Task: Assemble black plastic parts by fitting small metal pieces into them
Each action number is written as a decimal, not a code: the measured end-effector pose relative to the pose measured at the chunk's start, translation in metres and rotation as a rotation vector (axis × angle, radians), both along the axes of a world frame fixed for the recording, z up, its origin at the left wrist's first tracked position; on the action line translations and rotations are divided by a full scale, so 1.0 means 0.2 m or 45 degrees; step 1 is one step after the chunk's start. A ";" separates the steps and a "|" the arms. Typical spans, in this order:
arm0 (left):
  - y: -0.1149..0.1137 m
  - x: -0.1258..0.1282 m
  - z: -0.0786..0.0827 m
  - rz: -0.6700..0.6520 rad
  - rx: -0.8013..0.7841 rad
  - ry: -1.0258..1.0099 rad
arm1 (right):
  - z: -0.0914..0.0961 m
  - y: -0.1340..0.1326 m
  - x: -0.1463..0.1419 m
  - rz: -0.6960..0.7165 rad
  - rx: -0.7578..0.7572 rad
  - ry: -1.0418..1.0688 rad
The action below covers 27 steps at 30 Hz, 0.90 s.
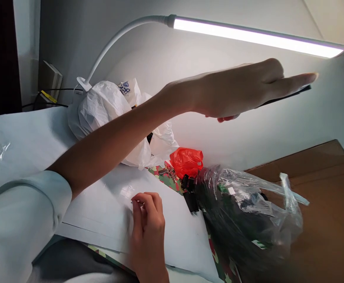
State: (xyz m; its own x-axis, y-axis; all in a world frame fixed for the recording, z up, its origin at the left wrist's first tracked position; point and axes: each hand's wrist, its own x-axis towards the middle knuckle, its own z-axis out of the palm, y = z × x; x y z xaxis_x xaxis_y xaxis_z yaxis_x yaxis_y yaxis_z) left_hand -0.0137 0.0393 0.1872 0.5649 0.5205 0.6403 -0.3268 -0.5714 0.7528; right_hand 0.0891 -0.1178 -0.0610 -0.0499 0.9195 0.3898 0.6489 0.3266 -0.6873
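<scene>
My left hand (242,90) is stretched out far to the right, just below the lit lamp bar (257,37). Its fingers are pressed together along a thin dark flat strip (298,92), with the thumb underneath. My right hand (147,232) rests low in the middle on a white sheet of paper (107,208). Its fingers are curled and the tips are pinched together against the sheet; what they pinch, if anything, is too small to see.
A white plastic bag (101,108) sits by the lamp's clamp. A small red bag (187,160), black clips (190,196) and a clear bag of dark parts (245,212) lie on patterned paper. Brown cardboard (325,196) is at the right.
</scene>
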 end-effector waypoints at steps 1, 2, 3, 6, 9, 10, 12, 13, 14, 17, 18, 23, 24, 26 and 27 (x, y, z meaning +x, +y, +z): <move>0.00 0.00 0.00 0.095 0.198 0.032 | 0.00 0.00 0.00 -0.017 -0.008 0.016; 0.00 0.00 0.00 0.191 0.404 0.054 | 0.01 0.00 0.01 -0.031 -0.004 0.020; 0.01 0.00 0.00 0.255 0.524 0.070 | 0.02 0.00 0.01 -0.039 0.014 0.010; 0.00 0.00 0.01 0.318 0.561 0.132 | 0.05 -0.01 0.04 -0.070 0.183 -0.081; -0.01 -0.02 0.01 0.352 0.548 0.239 | 0.13 0.00 0.08 -0.136 0.460 -0.232; -0.01 -0.03 0.01 0.335 0.584 0.264 | 0.17 0.00 0.10 -0.152 0.567 -0.258; -0.01 -0.04 0.02 0.287 0.593 0.293 | 0.27 0.02 0.14 -0.122 0.755 -0.258; -0.01 -0.04 0.02 0.231 0.564 0.286 | 0.33 0.03 0.16 -0.086 0.828 -0.236; -0.01 -0.04 0.03 0.149 0.505 0.282 | 0.40 0.04 0.18 -0.028 0.881 -0.226; -0.02 -0.04 0.05 -0.223 0.230 0.256 | 0.64 0.06 0.23 0.111 1.061 -0.235; -0.03 -0.05 0.06 -0.335 0.137 0.233 | 0.72 0.07 0.25 0.101 1.155 -0.220; -0.09 -0.08 0.07 -0.576 -0.073 0.202 | 1.00 0.07 0.24 -0.123 1.290 -0.087; -0.10 -0.08 0.07 -0.599 -0.084 0.204 | 1.04 0.08 0.23 -0.159 1.305 -0.036; -0.09 -0.08 0.07 -0.639 -0.080 0.217 | 1.09 0.08 0.21 -0.204 1.332 0.063; -0.09 -0.07 0.06 -0.654 -0.068 0.224 | 1.10 0.09 0.20 -0.216 1.348 0.107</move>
